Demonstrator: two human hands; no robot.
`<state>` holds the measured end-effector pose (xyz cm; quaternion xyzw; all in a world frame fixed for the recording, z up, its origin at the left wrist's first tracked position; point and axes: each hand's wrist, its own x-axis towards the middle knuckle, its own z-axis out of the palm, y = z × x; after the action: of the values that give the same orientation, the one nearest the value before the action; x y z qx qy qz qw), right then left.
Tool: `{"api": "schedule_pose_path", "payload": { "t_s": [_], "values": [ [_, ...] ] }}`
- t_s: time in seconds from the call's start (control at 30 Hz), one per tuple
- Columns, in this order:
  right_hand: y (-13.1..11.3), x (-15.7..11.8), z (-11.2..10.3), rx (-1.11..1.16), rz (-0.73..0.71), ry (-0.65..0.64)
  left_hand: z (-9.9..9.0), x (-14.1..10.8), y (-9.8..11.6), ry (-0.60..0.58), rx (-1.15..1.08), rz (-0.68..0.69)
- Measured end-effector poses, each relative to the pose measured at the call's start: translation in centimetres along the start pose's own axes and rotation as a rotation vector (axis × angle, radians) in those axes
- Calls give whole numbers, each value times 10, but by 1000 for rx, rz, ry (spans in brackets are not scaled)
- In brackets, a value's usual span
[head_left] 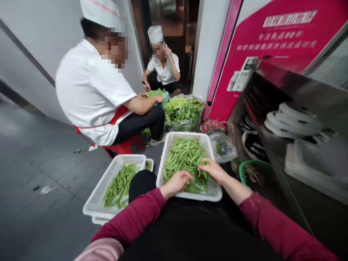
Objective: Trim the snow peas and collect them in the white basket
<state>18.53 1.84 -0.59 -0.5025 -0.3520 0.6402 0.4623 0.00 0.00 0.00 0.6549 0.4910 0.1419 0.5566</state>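
Your green pods [182, 154] lie in the white basket [201, 197] on your lap, presumably for easy reach. Right hand [213, 170]: grip apparently pinching pods. Left hand [177, 182]: fingers bunched above them; whether pinching, cannot tell.

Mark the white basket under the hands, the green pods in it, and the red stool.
White basket [201, 197]: head view, on its near rim.
Green pods [185, 156]: head view, on the middle of the heap.
Red stool [126, 146]: head view, on its exposed side below the seated co-worker.
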Motion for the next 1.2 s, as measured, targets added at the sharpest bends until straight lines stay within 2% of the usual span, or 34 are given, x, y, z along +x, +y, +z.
{"api": "schedule_pose_path", "payload": {
  "t_s": [0.13, 0.27, 0.43, 0.6, 0.7, 0.8, 0.83, 0.87, 0.97, 1.03, 1.13, 1.2],
  "values": [
    [-1, -14, 8, 171, 121, -37, 1, 2, 17, 70, 234, 271],
    [-3, -23, 17, 216, 121, -39, 4, -4, 26, 55, 492, 411],
    [-2, -26, 22, 155, 55, 68, 7, -14, 29, 104, 745, 427],
    [7, -28, 22, 20, 30, 141, 9, -16, 29, 90, 937, 401],
    [11, -28, 24, -69, 56, 109, 10, -16, 27, 35, 980, 420],
    [12, -30, 26, -166, 93, 13, 8, -16, 25, -49, 946, 466],
    [11, -32, 25, -178, 103, -24, 5, -15, 23, -42, 922, 461],
    [10, -34, 24, -173, 116, -65, 1, -14, 22, 4, 890, 438],
    [5, -41, 18, -96, 188, -191, -15, -7, 17, 259, 745, 299],
    [2, -45, 15, -56, 229, -230, -25, -2, 15, 371, 683, 236],
    [1, -47, 14, -49, 239, -232, -28, -3, 17, 436, 748, 248],
    [2, -47, 15, -56, 228, -234, -22, -8, 21, 413, 847, 336]
  ]
}}
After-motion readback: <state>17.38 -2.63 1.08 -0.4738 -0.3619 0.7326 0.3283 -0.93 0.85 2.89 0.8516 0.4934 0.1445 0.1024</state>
